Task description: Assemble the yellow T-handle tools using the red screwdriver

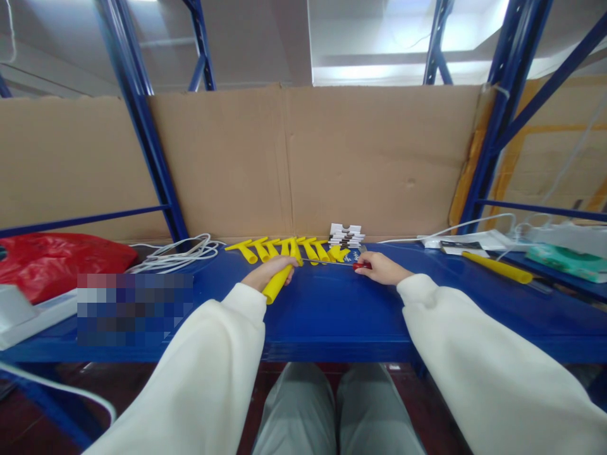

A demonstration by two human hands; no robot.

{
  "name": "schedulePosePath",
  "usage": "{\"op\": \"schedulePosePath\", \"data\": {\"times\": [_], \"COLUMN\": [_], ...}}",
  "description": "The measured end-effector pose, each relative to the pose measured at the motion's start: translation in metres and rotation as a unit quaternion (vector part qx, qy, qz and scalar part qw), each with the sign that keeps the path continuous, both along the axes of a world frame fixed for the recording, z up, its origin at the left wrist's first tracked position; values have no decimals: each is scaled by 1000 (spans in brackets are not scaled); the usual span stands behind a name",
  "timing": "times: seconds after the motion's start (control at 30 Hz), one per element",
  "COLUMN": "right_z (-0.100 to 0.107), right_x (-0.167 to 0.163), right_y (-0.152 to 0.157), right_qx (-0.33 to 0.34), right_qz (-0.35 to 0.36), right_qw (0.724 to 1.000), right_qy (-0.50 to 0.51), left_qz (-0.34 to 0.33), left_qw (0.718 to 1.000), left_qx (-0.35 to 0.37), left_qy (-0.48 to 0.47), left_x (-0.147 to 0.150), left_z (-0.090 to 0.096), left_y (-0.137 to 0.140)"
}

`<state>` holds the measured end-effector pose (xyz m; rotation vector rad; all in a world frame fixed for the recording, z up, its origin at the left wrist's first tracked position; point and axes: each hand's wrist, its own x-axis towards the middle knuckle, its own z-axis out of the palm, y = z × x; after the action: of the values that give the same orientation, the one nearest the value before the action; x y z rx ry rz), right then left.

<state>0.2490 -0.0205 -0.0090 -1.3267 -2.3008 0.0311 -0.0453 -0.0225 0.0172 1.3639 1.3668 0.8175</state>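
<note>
My left hand (272,273) is wrapped round a yellow tool with a tubular handle (277,286), its open end facing me and its head pointing away. My right hand (385,268) is closed on the red handle of a screwdriver (359,266). The screwdriver's thin metal shaft runs left, and its tip meets the head end of the yellow tool; my fingers partly hide that spot. Behind my hands lies a row of several similar yellow T-shaped tools (248,253). A stack of small white boxes (346,235) stands at the back, just beyond my right hand.
On the blue shelf (332,316), a red plastic bag (71,262) and coiled white cable (177,253) lie left. To the right are a yellow cone-shaped piece (500,268) and a green packet (566,262). Cardboard (332,158) closes the back between blue posts (147,126).
</note>
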Motion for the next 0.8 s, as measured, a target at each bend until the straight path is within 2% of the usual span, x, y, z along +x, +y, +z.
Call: {"op": "schedulePosePath", "data": {"times": [0.2,0.8], "right_z": [1,0], "right_x": [0,-3], "right_y": [-2,-3], "right_qx": [-8,1], "right_qz": [-9,-26], "right_qw": [1000,999], "right_qy": [1,-27], "left_qz": [-26,-28], "left_qw": [1000,999], "left_qx": [7,13], "left_qy": [3,19], "left_x": [-3,-5], "left_z": [-1,-1], "left_y": [1,-2]}}
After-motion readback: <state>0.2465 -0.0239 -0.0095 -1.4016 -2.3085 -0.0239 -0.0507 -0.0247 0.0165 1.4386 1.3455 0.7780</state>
